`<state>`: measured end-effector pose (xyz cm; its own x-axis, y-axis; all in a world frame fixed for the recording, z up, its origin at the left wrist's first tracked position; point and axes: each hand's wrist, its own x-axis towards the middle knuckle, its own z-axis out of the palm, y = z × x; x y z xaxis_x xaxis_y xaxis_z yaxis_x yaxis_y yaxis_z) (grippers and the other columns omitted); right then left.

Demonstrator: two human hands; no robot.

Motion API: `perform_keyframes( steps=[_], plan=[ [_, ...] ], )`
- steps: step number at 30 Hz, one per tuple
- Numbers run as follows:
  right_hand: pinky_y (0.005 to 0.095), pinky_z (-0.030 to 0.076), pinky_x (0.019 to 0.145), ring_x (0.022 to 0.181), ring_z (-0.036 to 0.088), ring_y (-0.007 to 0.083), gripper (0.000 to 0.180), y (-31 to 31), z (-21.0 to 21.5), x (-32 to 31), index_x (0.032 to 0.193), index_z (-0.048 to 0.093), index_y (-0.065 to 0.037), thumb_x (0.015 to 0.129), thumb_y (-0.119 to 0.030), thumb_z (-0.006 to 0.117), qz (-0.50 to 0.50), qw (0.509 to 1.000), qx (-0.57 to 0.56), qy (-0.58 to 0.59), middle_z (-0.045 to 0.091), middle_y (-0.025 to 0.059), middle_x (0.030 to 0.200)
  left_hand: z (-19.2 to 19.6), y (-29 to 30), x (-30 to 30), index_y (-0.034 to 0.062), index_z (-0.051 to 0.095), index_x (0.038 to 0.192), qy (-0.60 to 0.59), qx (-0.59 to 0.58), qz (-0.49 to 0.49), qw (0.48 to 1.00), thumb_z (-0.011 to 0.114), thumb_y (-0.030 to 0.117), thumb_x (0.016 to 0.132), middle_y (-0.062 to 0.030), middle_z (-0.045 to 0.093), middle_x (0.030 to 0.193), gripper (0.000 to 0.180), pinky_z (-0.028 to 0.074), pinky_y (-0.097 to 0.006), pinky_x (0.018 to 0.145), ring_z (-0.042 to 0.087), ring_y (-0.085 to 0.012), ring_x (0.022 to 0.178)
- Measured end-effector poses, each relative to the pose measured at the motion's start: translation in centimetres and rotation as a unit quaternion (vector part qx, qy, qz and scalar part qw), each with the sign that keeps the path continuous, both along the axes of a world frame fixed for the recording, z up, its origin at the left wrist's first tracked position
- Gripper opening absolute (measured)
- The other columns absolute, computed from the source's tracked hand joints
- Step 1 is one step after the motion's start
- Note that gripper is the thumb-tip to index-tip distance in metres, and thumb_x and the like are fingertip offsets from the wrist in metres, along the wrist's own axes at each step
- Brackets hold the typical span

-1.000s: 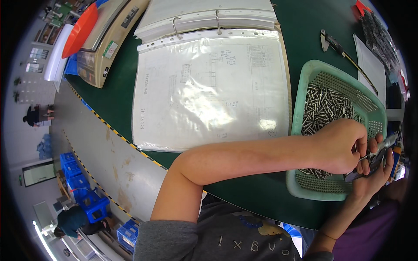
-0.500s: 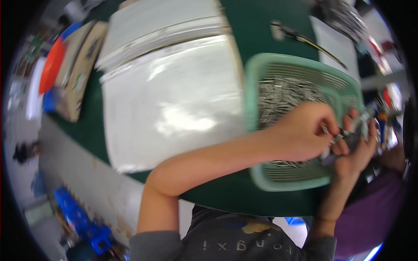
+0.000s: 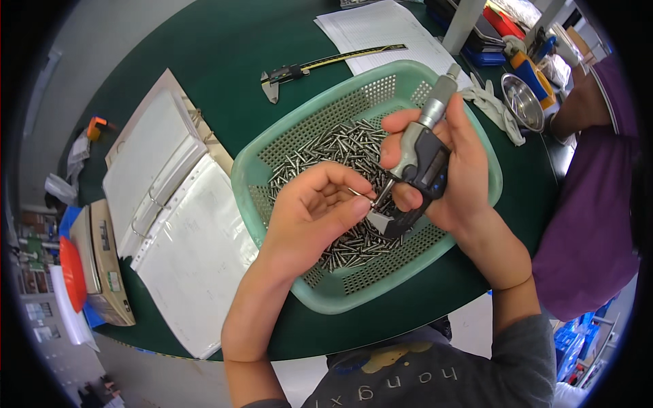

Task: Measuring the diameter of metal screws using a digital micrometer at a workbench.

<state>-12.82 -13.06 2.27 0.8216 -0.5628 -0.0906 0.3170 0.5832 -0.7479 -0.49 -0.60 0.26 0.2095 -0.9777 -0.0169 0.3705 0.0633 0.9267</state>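
Pins [image 3: 340, 146] in basket [image 3: 408, 272], open binder [image 3: 170, 224] left of it, caliper [image 3: 326, 64] behind, gloves [image 3: 493, 105] right.

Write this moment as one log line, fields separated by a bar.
right hand: grips micrometer | left hand: holds small metal pin at its jaws | below: green basket of metal pins | table: open binder, caliper

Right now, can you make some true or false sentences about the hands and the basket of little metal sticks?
1. The right hand holds a micrometer. True.
2. The left hand pinches a thin metal pin at the micrometer. True.
3. The green basket is empty. False: many metal pins fill it.
4. The caliper lies inside the basket. False: it lies on the green table.
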Motion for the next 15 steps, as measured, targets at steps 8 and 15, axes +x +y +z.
perform_keyframes(
  steps=[8,15],
  plan=[
    [0.0253,0.040,0.035,0.036,0.043,0.0162,0.062,0.20,-0.02,0.40,0.091,0.052,0.001,0.090,-0.047,0.013,-0.003,1.000,0.011,0.012,0.056,0.0131,0.068,0.11,0.37,0.47,0.0002,0.052,0.094,-0.031,0.025,0.006,0.999,0.059,0.003,0.079,-0.0024,0.054,0.088,0.017,0.041,-0.020,0.073,0.050,-0.0067,0.080],
    [0.0249,0.039,0.036,0.039,0.045,0.0170,0.066,-0.04,0.01,0.20,0.090,0.054,0.002,0.086,-0.053,0.017,0.012,1.000,0.008,0.027,0.056,0.0132,0.067,0.04,0.41,0.12,0.0001,0.052,0.093,-0.040,0.024,0.013,0.999,0.059,0.002,0.079,-0.0027,0.054,0.089,0.016,0.042,-0.020,0.073,0.051,-0.0068,0.080]
  ],
)
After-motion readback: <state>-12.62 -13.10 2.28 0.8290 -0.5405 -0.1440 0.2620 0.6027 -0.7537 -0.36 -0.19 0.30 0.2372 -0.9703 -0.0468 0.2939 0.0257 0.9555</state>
